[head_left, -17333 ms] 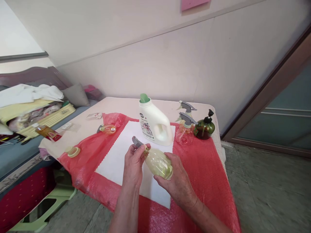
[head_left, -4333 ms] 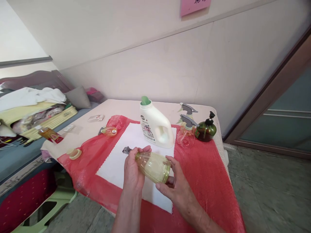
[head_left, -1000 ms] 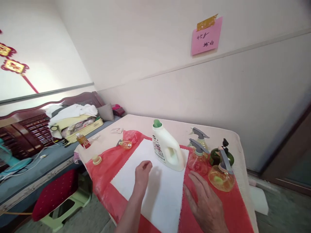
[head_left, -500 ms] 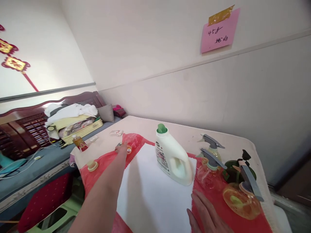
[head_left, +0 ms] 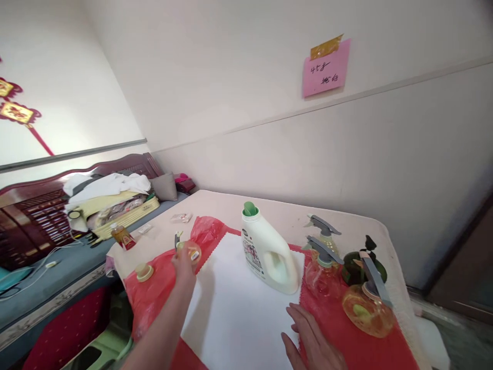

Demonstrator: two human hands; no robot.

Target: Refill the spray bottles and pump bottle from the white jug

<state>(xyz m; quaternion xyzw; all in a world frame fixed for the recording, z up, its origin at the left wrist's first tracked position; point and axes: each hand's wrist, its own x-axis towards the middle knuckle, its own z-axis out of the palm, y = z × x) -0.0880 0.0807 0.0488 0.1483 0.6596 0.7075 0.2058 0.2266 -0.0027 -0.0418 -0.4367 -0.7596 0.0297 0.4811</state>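
My left hand (head_left: 184, 263) reaches across the red plastic sheet (head_left: 154, 288) with its fingers around a round, clear amber object with a small sticker (head_left: 192, 250); its exact kind does not show. A thin dark piece sticks up beside the fingers. Near the right edge of the white sheet (head_left: 231, 313), my right hand (head_left: 308, 336) is open, fingers apart, holding nothing. Between the hands, a white detergent bottle (head_left: 265, 254) stands on the white sheet, a green spout in its mouth. A pale cap (head_left: 144, 272) lies on the red plastic, left of my left hand.
Several spray bottles (head_left: 365, 311) with grey trigger heads crowd the table's right side, beside a dark green round object (head_left: 351, 267). Far left stand an amber bottle (head_left: 122, 237) and a small packet (head_left: 181, 218). The wall (head_left: 246, 169) rises behind; a bench (head_left: 46, 277) stands left.
My left hand has drawn nearer and lifted the round amber object, which shows more fully now. My right hand has moved slightly forward with fingers spread. The view has shifted a little.
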